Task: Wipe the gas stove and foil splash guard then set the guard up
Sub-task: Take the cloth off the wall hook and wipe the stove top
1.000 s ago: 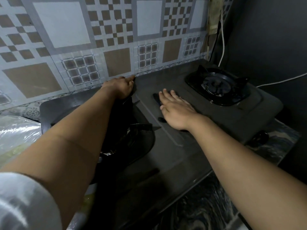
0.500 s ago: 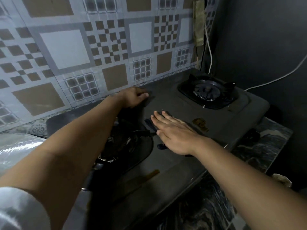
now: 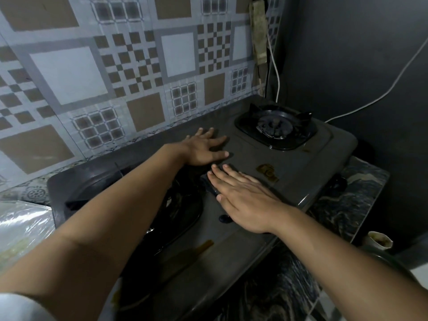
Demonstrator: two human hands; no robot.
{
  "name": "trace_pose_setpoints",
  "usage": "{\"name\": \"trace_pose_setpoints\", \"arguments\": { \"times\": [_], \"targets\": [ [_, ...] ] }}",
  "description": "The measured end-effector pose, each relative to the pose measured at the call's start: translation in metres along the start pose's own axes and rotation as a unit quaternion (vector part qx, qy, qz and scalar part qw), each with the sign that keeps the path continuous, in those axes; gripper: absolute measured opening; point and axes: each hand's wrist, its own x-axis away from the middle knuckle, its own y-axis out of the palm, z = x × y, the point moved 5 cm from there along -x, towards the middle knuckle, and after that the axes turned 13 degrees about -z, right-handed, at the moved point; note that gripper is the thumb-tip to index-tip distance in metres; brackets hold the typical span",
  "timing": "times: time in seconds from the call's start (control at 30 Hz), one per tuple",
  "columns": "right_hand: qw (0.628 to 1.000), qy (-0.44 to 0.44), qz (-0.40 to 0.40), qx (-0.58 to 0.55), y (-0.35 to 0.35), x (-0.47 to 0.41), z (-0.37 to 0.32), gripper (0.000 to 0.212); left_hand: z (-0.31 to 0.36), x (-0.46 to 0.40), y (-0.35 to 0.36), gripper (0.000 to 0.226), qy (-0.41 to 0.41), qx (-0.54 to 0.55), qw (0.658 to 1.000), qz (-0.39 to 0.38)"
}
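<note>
The dark grey gas stove (image 3: 308, 163) fills the middle of the view. Behind it, the foil splash guard (image 3: 139, 77), with a brown and grey square pattern, stands upright against the wall. My left hand (image 3: 203, 149) lies flat on the stove top near its back edge, fingers spread and holding nothing. My right hand (image 3: 243, 200) presses flat on the stove's centre strip. A dark cloth (image 3: 209, 185) peeks out from under its fingers and palm. My left forearm hides most of the left burner (image 3: 185, 209).
The right burner (image 3: 274, 127) with its black grate is uncovered. A white cable (image 3: 275, 72) hangs in the corner by the dark wall. The stove sits on a marbled counter (image 3: 352, 200). A small cup (image 3: 379, 240) is at the right and crinkled clear plastic (image 3: 20, 228) at the left.
My left hand has left the bottom edge of the splash guard, moved right onto the stove top and spread flat. My right hand has stayed on the cloth.
</note>
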Motion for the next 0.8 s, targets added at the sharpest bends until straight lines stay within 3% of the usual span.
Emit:
{"name": "trace_pose_setpoints", "arguments": {
  "times": [0.37,0.8],
  "targets": [
    [1.000,0.017,-0.019,0.012,-0.005,0.004,0.020,0.055,-0.002,-0.003,0.016,0.063,0.003,-0.055,0.997,0.051],
    [0.983,0.177,-0.011,-0.037,-0.029,-0.002,0.121,0.056,0.000,-0.001,0.016,0.068,-0.002,-0.059,0.998,0.034]
  ]
}}
